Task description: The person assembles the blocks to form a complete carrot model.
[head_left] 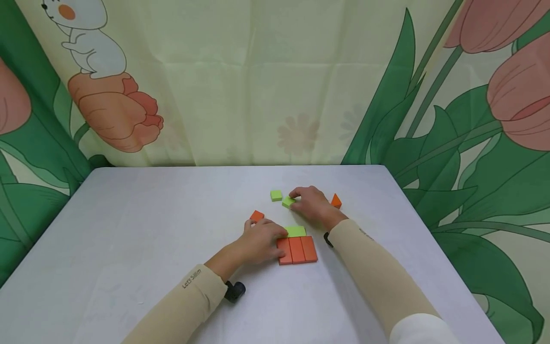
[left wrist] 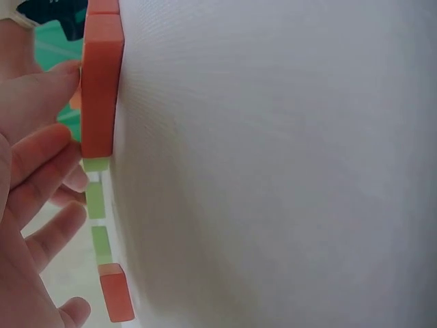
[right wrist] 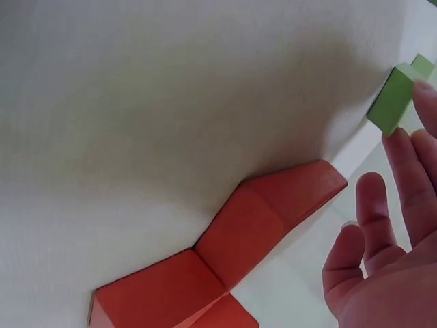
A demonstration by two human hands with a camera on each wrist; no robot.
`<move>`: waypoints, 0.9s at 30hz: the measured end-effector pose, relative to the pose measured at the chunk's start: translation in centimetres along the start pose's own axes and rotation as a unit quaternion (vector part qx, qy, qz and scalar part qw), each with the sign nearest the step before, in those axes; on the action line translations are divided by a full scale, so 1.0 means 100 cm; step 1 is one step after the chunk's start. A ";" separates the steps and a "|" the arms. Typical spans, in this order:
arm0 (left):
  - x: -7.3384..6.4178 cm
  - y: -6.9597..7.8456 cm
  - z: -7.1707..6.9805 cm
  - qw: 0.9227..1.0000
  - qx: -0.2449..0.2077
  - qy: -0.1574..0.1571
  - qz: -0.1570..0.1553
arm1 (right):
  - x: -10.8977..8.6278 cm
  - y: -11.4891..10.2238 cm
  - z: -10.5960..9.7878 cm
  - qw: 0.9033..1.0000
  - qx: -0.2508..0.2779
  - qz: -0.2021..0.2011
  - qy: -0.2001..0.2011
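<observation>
Nearest you, tan sleeves (head_left: pixel 189 296) reach over the white surface (head_left: pixel 142 229), a black wrist camera (head_left: pixel 234 292) strapped below the left cuff. Next come three orange-red oblong blocks (head_left: pixel 296 250), laid flat and side by side in a tidy row in front of you. Your left hand (head_left: pixel 260 241) lies at the row's left end, its fingers apart and clasping nothing, the tips touching the end block and the long green block (head_left: pixel 298 231) set against the row's far edge. Just beyond that hand sits a loose orange block (head_left: pixel 257 216). Farther out, your right hand (head_left: pixel 313 206) pinches a small green block (head_left: pixel 288 202) between thumb and fingers; whether it is lifted, you cannot tell. An orange triangular block (head_left: pixel 336 201) stands right of that hand, and a second small green block (head_left: pixel 276 195) lies farthest out. By the look of it, the row and its green edge are done, while the held block and these outlying pieces remain unplaced. Behind everything hangs a tulip-printed cloth (head_left: pixel 215 95)
</observation>
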State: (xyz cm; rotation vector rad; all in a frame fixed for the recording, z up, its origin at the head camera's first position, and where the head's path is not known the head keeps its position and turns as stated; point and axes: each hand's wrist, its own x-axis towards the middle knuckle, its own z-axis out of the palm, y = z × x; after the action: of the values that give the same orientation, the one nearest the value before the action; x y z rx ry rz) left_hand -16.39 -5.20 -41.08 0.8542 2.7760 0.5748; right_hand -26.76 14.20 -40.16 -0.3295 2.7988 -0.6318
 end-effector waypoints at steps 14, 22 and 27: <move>0.001 0.001 0.000 1.000 0.008 0.000 0.002 | -0.019 0.006 -0.002 0.999 -0.046 0.014 0.010; 0.000 0.003 -0.001 1.000 0.012 -0.004 0.002 | -0.037 0.014 -0.004 0.998 -0.060 -0.017 0.015; -0.001 0.004 -0.002 1.000 0.014 -0.002 0.004 | -0.045 0.017 -0.007 0.998 -0.062 -0.021 0.014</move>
State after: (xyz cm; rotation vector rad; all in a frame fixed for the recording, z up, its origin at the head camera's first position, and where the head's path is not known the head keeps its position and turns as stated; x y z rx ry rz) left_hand -16.14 -5.02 -40.72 0.8709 2.7849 0.5370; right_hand -22.94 17.21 -39.48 -0.4084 2.8724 -0.4752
